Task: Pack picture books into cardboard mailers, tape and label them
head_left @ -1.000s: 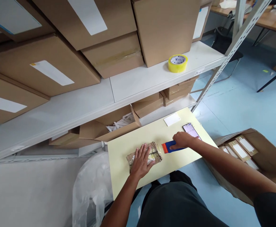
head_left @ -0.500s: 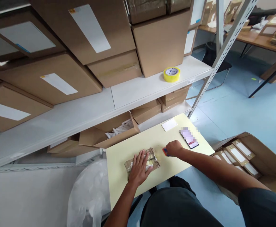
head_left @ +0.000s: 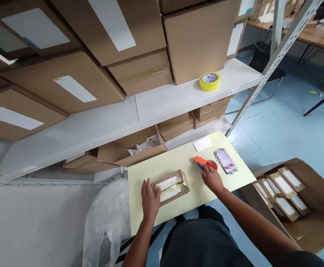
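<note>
A small brown taped parcel (head_left: pixel 173 184) with white labels lies on the pale yellow table (head_left: pixel 148 218). My left hand (head_left: pixel 149 197) rests at its left end, fingers stretched out and touching the parcel's edge. My right hand (head_left: pixel 212 178) lies flat on the table just below an orange and blue tape dispenser (head_left: pixel 205 163), fingertips at its handle, holding nothing. A phone (head_left: pixel 225 160) and a white card (head_left: pixel 202 144) lie beyond the dispenser.
A white metal shelf (head_left: pixel 162 104) carries large cardboard boxes (head_left: pixel 198 37) and a yellow tape roll (head_left: pixel 210 81). An open box of labelled packets (head_left: pixel 286 193) sits on the blue floor at right. A clear plastic bag (head_left: pixel 103 222) hangs left of the table.
My right hand let go of the dispenser, which now lies farther up near the phone. My left hand slid off the top of the parcel to its left end.
</note>
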`<state>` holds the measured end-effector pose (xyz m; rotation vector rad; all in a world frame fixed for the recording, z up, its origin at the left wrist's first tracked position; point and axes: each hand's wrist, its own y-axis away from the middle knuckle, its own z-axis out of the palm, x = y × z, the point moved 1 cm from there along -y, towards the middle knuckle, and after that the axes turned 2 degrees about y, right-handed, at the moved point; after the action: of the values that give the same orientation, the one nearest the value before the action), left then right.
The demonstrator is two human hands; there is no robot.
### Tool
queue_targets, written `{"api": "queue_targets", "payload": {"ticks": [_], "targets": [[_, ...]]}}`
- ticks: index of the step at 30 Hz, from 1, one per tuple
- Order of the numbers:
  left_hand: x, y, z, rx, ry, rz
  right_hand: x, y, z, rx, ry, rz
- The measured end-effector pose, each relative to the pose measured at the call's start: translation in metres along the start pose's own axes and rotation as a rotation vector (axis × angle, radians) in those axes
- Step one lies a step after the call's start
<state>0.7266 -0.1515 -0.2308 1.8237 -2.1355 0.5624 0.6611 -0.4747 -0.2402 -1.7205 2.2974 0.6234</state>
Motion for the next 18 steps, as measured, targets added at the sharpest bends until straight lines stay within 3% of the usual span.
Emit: {"api": "queue_targets", "payload": {"ticks": [3,7,11,18], "targets": [[-0.011,0.005,0.003,-0.053,0.116,-0.314,-0.043,0.026,0.015,0.087,-0.322,-0.164],[-0.010,0.008,0.003,-0.133,0.147,-0.396,-0.088,0.050,0.046,0.067,-0.479,-0.173],[-0.009,0.008,0.001,-0.166,0.188,-0.357,-0.092,0.053,0.063,0.086,-0.487,-0.053],[-0.014,0.012,0.011,-0.065,0.285,-0.441,-0.087,0.052,0.067,0.069,-0.359,-0.096]]}}
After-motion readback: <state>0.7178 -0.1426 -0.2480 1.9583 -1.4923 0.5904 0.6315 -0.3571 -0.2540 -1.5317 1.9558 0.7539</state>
